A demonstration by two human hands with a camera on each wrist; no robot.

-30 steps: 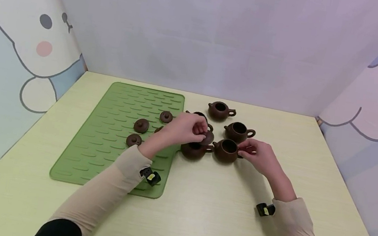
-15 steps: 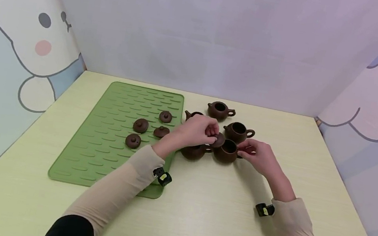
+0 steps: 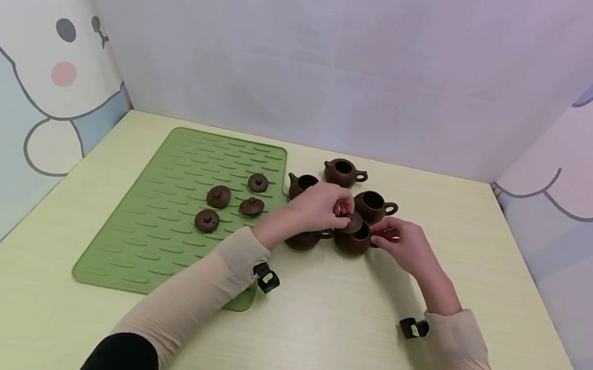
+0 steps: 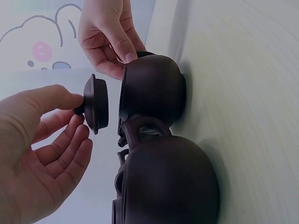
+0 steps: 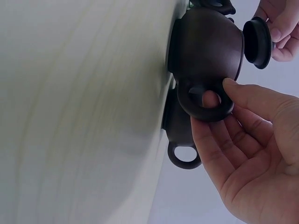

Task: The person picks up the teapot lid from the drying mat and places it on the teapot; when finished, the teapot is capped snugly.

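Between thumb and fingers my left hand pinches a dark brown teapot lid by its knob. The lid hovers just above the open mouth of a small brown teapot, apart from its rim in the left wrist view. My right hand grips that teapot's handle with thumb and fingers, and the pot stands on the table. Beside it, partly behind my left hand, is another lidless teapot. Further lidless teapots stand behind: one to the right, one at the back, one partly hidden.
A green ridged mat lies on the left of the pale wooden table. Several lids rest on it, among them a lid near its middle and a lid by its right edge. A pale wall rises behind.
My left hand has carried the lid rightward, from over the neighbouring teapots to above the teapot whose handle I hold. My right hand has stayed on the handle.
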